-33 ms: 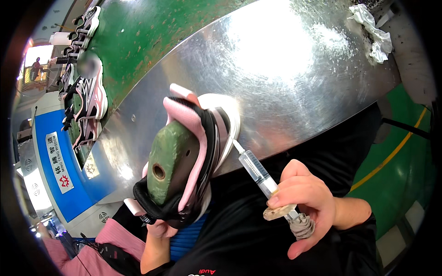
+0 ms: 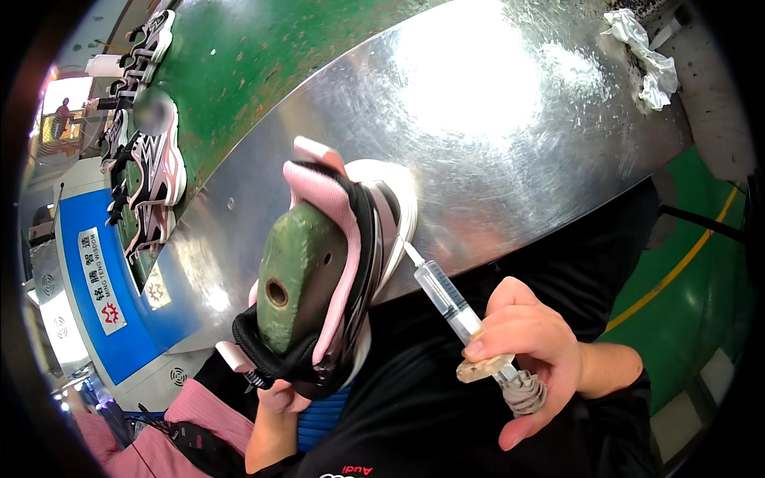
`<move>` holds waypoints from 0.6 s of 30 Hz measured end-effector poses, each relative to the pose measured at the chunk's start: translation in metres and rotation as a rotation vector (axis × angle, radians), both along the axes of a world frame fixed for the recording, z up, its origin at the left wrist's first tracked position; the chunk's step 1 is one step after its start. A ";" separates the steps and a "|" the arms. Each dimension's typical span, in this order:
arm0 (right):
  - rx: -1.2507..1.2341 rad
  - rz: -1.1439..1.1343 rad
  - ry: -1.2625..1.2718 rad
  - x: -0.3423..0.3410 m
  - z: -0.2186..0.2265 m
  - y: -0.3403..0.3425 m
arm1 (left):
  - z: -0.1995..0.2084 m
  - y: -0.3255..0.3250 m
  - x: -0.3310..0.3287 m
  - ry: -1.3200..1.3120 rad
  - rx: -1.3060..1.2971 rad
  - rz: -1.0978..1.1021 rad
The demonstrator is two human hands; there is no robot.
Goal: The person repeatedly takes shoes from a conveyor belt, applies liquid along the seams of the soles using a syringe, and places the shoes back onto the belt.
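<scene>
Syringe is gripped by right hand, shoe by left hand; aim could be spoiled by tilting.

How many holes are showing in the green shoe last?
2: a larger, brown-rimmed hole toward the picture's left, and a smaller hole above and right of it. The shoe around the last may hide more.
</scene>
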State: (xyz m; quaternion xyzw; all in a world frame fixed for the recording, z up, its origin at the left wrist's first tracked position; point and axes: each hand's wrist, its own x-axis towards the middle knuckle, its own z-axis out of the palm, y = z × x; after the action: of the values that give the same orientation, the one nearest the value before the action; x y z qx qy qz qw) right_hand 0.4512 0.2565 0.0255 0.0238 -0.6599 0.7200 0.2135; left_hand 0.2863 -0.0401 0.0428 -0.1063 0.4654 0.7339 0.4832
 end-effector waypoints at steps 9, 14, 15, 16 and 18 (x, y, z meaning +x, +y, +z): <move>-0.003 0.043 -0.032 -0.006 0.025 -0.003 | -0.019 0.021 0.030 -0.212 0.151 -0.051; -0.084 0.155 -0.138 0.004 0.039 -0.003 | -0.023 0.039 0.035 -0.350 0.355 -0.082; -0.079 0.155 -0.142 0.009 0.045 -0.004 | -0.023 0.044 0.033 -0.405 0.403 -0.107; -0.148 0.155 -0.184 0.014 0.053 -0.005 | -0.023 0.048 0.033 -0.465 0.429 -0.104; -0.194 0.157 -0.229 0.015 0.066 -0.003 | -0.025 0.057 0.033 -0.545 0.512 -0.116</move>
State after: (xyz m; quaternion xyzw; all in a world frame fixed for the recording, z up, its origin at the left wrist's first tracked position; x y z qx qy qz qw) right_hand 0.4663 0.2536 0.0913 -0.0277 -0.6033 0.7929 0.0813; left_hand 0.3197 0.0170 0.0182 -0.1469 0.1267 0.7427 0.6410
